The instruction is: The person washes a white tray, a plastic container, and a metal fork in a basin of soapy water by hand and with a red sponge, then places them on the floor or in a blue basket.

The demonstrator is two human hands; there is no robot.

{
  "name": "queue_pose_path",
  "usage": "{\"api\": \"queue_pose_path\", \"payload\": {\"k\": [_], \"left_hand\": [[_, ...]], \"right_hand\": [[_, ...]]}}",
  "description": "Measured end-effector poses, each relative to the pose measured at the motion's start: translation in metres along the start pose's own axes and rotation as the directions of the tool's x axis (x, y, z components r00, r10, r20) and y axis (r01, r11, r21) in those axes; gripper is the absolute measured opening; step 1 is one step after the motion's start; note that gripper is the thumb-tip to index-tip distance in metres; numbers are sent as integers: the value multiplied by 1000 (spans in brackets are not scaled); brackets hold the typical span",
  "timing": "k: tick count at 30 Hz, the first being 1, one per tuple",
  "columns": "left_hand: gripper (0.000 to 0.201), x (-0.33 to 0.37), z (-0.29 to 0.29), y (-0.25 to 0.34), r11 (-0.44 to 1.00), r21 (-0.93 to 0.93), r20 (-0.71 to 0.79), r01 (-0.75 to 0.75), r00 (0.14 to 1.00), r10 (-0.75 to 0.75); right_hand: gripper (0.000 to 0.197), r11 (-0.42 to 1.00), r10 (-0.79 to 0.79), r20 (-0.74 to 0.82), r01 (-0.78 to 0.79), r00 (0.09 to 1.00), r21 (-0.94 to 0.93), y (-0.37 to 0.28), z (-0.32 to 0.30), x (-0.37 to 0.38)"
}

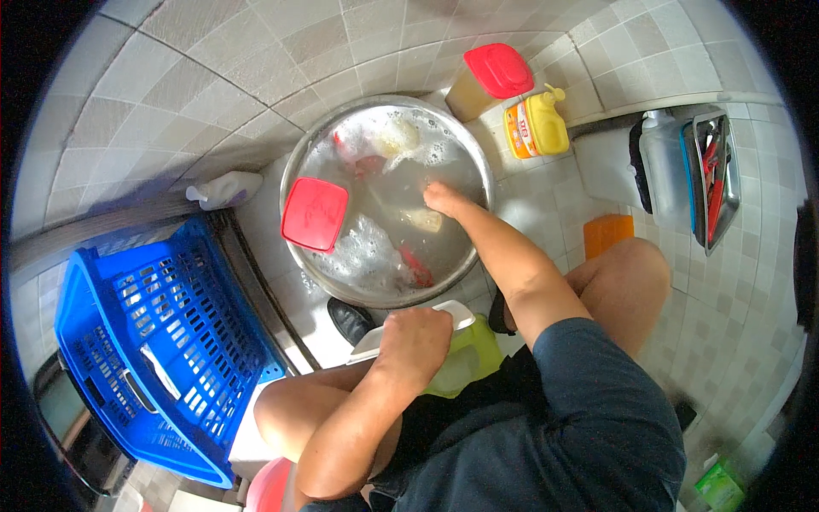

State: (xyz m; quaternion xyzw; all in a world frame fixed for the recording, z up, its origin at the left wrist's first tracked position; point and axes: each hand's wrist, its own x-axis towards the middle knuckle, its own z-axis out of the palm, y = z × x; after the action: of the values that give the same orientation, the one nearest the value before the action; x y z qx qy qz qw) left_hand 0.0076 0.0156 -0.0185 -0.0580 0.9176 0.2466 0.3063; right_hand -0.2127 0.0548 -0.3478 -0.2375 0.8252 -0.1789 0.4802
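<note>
A large round metal basin (488, 175) of cloudy, soapy water stands on the floor in front of me. My right hand (441, 198) reaches into it at the right side, fingers curled at the water; anything in them is hidden. Between my knees, my left hand (418, 346) is closed on a green plastic container (473, 363) with a whitish rim. A square red lid (315, 214) lies across the basin's left edge. Pale and red pieces show under the foam, including a pale one (422, 220) just below my right hand.
Behind the basin are a red-lidded container (497, 71) and a yellow pump bottle (537, 125). A white bottle (225, 190) lies to the left, above a blue plastic crate (183, 341). A metal tray (723, 200) with red-handled utensils is at right, near an orange block (607, 233).
</note>
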Motion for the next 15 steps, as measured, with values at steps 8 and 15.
{"api": "queue_pose_path", "payload": {"k": [8, 15], "left_hand": [[11, 6, -5, 0, 999, -44, 37, 22, 999, -21], [11, 11, -9, 6, 998, -53, 24, -19, 1000, 20]], "right_hand": [[31, 933, -178, 26, 177, 984, -314, -17, 11, -1], [25, 845, -430, -154, 337, 890, -415, -37, -3, -6]]}}
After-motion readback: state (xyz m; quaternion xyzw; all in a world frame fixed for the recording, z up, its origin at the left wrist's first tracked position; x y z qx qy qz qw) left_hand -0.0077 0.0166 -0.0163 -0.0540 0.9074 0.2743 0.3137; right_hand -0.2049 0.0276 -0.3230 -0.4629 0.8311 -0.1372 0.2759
